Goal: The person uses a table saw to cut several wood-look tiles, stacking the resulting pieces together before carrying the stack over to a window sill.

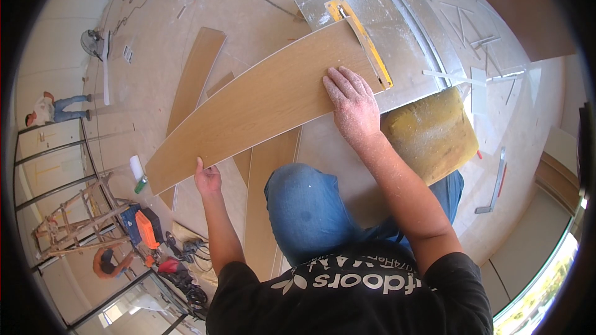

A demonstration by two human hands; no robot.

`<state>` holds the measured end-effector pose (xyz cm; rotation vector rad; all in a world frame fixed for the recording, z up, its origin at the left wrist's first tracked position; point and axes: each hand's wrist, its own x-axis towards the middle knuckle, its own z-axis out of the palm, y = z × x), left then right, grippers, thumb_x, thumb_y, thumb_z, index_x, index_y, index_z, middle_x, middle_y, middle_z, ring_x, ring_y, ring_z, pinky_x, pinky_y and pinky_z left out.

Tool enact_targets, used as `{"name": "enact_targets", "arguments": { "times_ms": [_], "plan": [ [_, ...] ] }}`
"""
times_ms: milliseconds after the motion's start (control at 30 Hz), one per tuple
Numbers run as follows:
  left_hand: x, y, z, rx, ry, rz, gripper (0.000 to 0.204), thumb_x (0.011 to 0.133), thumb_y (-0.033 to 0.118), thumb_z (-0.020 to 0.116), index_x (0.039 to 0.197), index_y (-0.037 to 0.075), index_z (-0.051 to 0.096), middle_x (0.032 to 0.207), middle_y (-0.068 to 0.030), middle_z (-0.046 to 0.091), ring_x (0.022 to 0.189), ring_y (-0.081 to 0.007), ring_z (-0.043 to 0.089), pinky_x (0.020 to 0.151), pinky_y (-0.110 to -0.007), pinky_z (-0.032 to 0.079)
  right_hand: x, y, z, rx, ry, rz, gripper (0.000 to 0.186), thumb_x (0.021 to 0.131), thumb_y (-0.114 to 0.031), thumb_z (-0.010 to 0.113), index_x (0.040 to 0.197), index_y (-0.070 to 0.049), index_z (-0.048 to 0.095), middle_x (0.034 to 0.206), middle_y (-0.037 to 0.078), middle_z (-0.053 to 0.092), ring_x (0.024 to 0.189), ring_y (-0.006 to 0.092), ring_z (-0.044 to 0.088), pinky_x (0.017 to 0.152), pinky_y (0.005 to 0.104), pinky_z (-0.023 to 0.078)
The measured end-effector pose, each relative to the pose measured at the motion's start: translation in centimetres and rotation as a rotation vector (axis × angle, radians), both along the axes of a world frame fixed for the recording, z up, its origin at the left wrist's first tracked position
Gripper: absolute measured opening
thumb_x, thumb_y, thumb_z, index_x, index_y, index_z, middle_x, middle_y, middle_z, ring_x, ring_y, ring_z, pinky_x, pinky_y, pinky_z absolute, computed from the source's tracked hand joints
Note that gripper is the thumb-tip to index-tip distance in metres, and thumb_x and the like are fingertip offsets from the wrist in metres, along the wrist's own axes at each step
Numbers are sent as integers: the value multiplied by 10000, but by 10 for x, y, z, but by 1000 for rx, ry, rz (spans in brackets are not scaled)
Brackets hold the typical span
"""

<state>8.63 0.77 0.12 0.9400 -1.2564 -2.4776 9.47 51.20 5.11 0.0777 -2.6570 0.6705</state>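
Blue jeans (310, 201) fill the space closest to the body, with the knees apart. Ahead of them a long wood-grain plank (264, 96) runs at a slant, from near left to far right, passing under one hand and reaching past the other. The left hand (208, 178) is at its near edge, toward the left end: the thumb points up against the edge and the fingers are hidden beneath, so I cannot tell how far they are curled. The right hand (352, 96) lies palm down on the top face near the other end, dusted with powder, fingers extended and close together, pressing on the board and not wrapped around it.

Beside the right forearm is a worn yellow block (428, 133). A long yellow tool (371, 46) with a metal strip runs along the plank's right end, just beyond the right fingertips. Under that end is a dusty metal-topped bench (316, 0).

More planks (195, 77) lie on the floor past and below the held one. A metal square (493, 186) lies off to the right. To the left are an orange and blue case (144, 226), then a wooden frame (77, 220) and, farther off, a standing person (59, 108) and a fan (91, 43).
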Motion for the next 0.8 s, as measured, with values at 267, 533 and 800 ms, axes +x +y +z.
{"name": "enact_targets", "arguments": {
  "times_ms": [267, 533, 800],
  "plan": [
    [23, -3, -5, 0, 51, -38, 344, 984, 62, 626, 1309, -20, 550, 1314, -147, 630, 1177, -261, 632, 1002, -378, 561, 24, 2, -2, -3, 6, -1, 475, 786, -47, 585, 1256, -32, 652, 1390, 104, 590, 1334, 278, 512, 1143, 414, 392],
    [75, -44, -10, 34, 59, 42, 331, 1005, 157, 612, 1297, 3, 581, 1256, -130, 675, 1143, -254, 656, 982, -406, 560, 69, 59, 45, -302, -105, -115, 427, 845, -110, 693, 1262, -45, 627, 1285, 183, 616, 1199, 367, 585, 1027, 429, 486],
    [116, -81, -4, 33, 186, 247, 302, 989, 83, 629, 1273, -10, 585, 1243, -130, 671, 1129, -232, 645, 962, -363, 568, 27, 76, 31, -63, -309, -312, 225, 930, -234, 594, 1006, -49, 696, 950, 197, 691, 892, 386, 682, 797, 498, 541]
  ]
}}
